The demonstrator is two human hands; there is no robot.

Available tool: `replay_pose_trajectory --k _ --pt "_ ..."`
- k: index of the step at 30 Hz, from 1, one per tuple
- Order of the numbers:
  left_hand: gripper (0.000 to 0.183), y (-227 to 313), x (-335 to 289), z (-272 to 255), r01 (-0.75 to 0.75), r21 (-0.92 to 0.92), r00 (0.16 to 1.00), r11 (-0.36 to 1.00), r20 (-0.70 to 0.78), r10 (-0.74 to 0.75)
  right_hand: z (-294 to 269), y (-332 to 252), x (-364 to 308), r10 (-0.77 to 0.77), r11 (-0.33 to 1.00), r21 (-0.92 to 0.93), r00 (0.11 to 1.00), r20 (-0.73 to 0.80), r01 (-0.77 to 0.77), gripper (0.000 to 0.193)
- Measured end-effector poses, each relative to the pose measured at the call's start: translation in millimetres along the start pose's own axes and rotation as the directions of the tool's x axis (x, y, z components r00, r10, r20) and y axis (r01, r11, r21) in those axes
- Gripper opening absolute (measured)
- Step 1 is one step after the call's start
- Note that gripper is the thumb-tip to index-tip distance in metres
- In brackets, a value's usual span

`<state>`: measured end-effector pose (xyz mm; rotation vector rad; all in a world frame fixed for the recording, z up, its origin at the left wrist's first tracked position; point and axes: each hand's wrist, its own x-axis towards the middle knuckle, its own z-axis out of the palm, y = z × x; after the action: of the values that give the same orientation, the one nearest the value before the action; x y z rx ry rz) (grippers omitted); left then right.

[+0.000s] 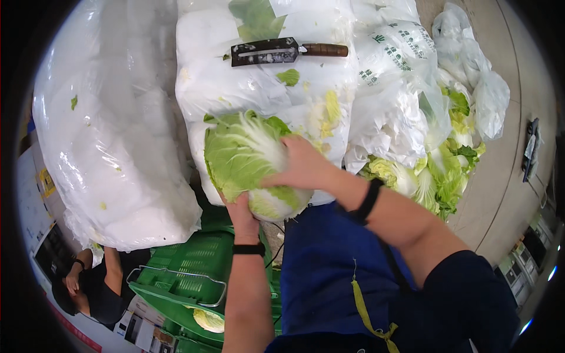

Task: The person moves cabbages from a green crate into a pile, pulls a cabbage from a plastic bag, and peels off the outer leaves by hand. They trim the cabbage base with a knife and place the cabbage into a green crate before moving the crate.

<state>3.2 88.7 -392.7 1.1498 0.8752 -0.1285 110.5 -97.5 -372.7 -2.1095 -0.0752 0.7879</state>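
Observation:
A large napa cabbage (244,154), pale green with white ribs, is held between my two hands over the front edge of the white plastic-wrapped stack. My left hand (240,213) grips it from below, fingers partly hidden beneath the leaves. From the right, my right hand (303,163) presses its fingers around the cabbage's side, near the white base. Beyond the cabbage, a cleaver (268,52) with a dark, wet blade and a brown wooden handle lies flat on the wrapped stack (206,82). Neither hand touches it.
Loose cabbage leaves (432,182) are heaped at the right beside white plastic bags (391,117). Green crates (188,259) stand lower left, one with a wire handle. Another wrapped bundle (112,159) fills the left. A co-worker (103,282) in dark clothing is at the lower left.

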Motion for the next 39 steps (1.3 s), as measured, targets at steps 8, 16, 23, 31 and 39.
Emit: replay_pose_trajectory --k 8,16,23,31,39 --pt "0.061 15 -16 34 -0.111 0.138 0.969 0.984 -0.203 0.138 -37 -11 -59 -0.129 0.897 0.388 0.966 -0.223 0.210 0.065" --pt "0.045 13 4 17 0.074 -0.052 0.961 0.996 -0.264 -0.085 -110 104 -195 0.401 0.898 0.156 0.911 0.100 -0.412 0.053" --pt "0.044 15 1 30 0.068 0.034 0.950 0.997 -0.308 -0.054 -106 106 -166 -0.051 0.947 -0.300 0.976 0.212 0.115 0.044" --pt "0.044 12 1 42 -0.020 0.074 0.939 0.997 -0.341 0.044 -31 10 -68 -0.432 0.799 -0.304 0.847 0.309 0.518 0.049" --pt "0.045 4 6 45 -0.060 0.178 0.922 0.982 -0.367 0.123 -15 4 -61 -0.144 0.690 -0.522 0.802 0.580 0.502 0.021"
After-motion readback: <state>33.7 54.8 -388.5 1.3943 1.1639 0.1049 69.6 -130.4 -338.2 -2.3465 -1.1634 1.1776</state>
